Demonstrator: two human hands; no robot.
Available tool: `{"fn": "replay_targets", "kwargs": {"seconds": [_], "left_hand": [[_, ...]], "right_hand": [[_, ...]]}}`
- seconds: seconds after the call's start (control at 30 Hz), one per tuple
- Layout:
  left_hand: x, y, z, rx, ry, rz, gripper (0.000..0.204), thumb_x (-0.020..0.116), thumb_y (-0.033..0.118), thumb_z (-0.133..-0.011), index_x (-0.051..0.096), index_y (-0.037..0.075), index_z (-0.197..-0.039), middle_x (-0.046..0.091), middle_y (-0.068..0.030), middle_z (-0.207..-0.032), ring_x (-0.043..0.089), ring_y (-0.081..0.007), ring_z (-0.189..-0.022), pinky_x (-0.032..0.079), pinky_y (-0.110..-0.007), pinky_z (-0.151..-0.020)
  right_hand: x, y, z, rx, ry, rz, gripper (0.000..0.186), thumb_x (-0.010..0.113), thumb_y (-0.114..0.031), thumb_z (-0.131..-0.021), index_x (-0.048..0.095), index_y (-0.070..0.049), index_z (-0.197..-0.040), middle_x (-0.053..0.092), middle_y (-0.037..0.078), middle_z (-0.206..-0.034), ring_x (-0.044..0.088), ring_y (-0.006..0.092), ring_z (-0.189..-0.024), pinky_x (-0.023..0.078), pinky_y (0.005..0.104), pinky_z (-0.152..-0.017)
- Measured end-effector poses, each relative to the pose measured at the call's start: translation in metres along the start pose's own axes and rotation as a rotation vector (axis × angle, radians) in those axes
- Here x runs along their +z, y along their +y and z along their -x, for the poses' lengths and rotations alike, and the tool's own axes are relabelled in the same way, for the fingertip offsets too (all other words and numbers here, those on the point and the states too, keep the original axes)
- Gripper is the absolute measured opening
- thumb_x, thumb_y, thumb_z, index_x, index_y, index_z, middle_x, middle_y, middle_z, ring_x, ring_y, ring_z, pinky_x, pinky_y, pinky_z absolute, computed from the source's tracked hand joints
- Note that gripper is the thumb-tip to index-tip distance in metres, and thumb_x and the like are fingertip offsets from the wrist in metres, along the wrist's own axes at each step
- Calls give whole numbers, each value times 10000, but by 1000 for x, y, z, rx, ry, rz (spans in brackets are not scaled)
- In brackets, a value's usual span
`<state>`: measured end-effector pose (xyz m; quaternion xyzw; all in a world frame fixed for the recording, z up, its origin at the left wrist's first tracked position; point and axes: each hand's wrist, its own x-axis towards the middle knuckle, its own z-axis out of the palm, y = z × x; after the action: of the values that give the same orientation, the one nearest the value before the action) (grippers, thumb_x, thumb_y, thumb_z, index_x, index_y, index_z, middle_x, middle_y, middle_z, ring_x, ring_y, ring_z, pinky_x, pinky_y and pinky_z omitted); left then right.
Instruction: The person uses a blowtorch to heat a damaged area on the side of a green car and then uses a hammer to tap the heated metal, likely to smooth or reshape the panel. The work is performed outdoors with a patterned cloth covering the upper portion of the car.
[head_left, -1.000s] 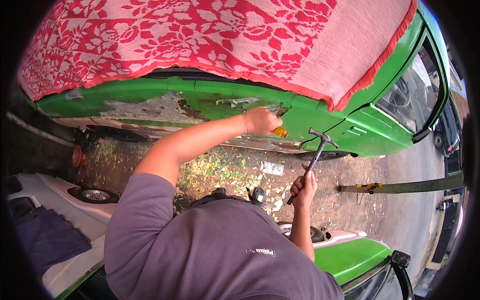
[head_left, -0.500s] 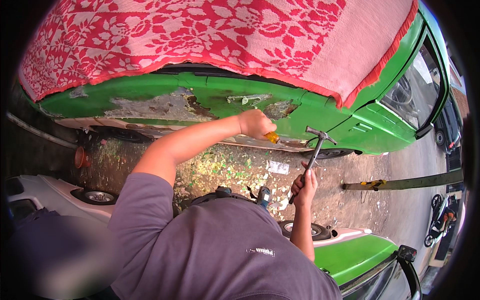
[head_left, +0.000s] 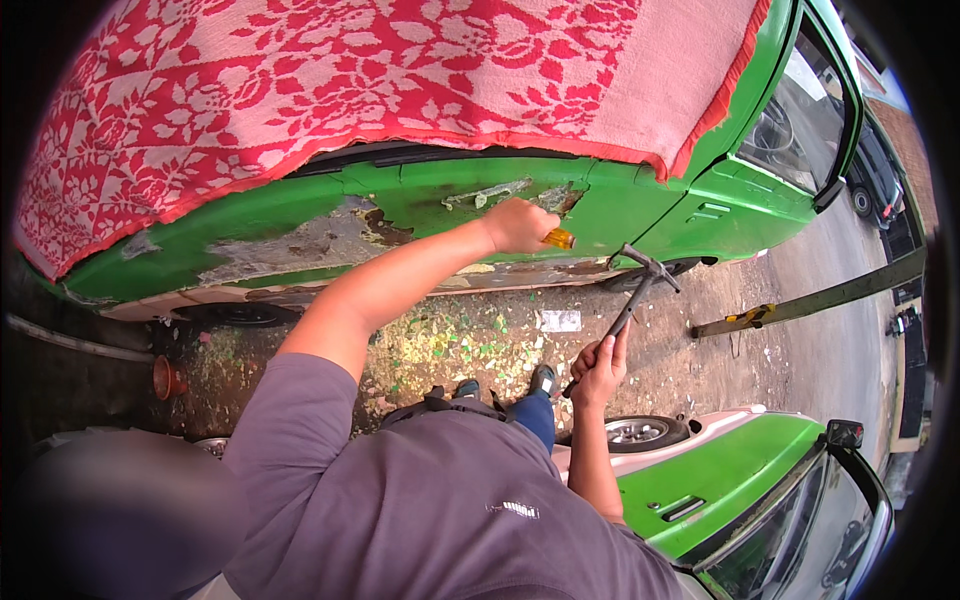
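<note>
My left hand [head_left: 520,226] is closed round a tool with a translucent amber handle [head_left: 560,239], whose end sticks out past my fist. The fist hides its blade, so I cannot tell its exact kind. This hand is up against the side of the green vehicle [head_left: 620,210], beside peeled paint and a rough grey patch [head_left: 310,240]. Lower and to the right, my right hand [head_left: 600,370] grips a hammer [head_left: 628,308] by its dark handle. The hammer's metal head points up, apart from the amber handle and near the vehicle's lower edge.
A red-and-pink floral blanket [head_left: 400,80] covers the vehicle's upper part. Paint flakes [head_left: 440,340] and a paper sheet [head_left: 560,321] litter the ground. Behind me stands another green-and-pale vehicle [head_left: 730,470]. A post with yellow tape [head_left: 820,295] is at right, an orange-brown pot [head_left: 167,378] at left.
My right hand and the hammer have shifted slightly, the head now more tilted. My left hand is a little higher on the panel in view, still gripping the tool. The whole view has turned somewhat.
</note>
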<state>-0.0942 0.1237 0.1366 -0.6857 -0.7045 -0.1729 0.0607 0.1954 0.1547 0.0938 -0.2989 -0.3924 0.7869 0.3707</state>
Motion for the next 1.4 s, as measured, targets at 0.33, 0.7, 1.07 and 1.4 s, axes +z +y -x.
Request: {"fn": "replay_targets", "kwargs": {"seconds": [0.33, 0.7, 1.07, 1.4], "left_hand": [[-3, 9, -1, -61, -18, 2, 261, 668, 327, -756, 556, 91, -769, 639, -99, -690, 646, -304, -652, 517, -425, -574], [10, 1, 3, -47, -33, -17, 249, 647, 316, -770, 551, 87, -748, 628, -106, -660, 643, -309, -627, 514, -427, -557], [1, -1, 7, -36, 42, 7, 244, 666, 294, -757, 540, 86, -759, 622, -98, -662, 637, -300, -619, 503, -422, -544], [0, -5, 8, -32, 109, 16, 243, 662, 298, -762, 543, 89, -730, 612, -99, -637, 627, -307, -588, 501, -425, -535]], "right_hand": [[6, 8, -4, 6, -21, 127, 504, 421, -142, -1007, 267, -190, -1484, 318, -63, -626, 288, 25, -469, 246, 177, -390], [8, 4, -16, 113, -221, 272, 494, 461, -150, -995, 311, -126, -1465, 305, -76, -624, 305, 18, -488, 260, 177, -396], [4, -11, -11, 21, 29, 36, 492, 432, -139, -1003, 295, -181, -1473, 307, -65, -617, 296, 17, -465, 251, 175, -381], [0, 12, -13, 31, -34, 113, 481, 451, -142, -997, 327, -170, -1461, 322, -67, -624, 306, 19, -474, 262, 179, -388]]}}
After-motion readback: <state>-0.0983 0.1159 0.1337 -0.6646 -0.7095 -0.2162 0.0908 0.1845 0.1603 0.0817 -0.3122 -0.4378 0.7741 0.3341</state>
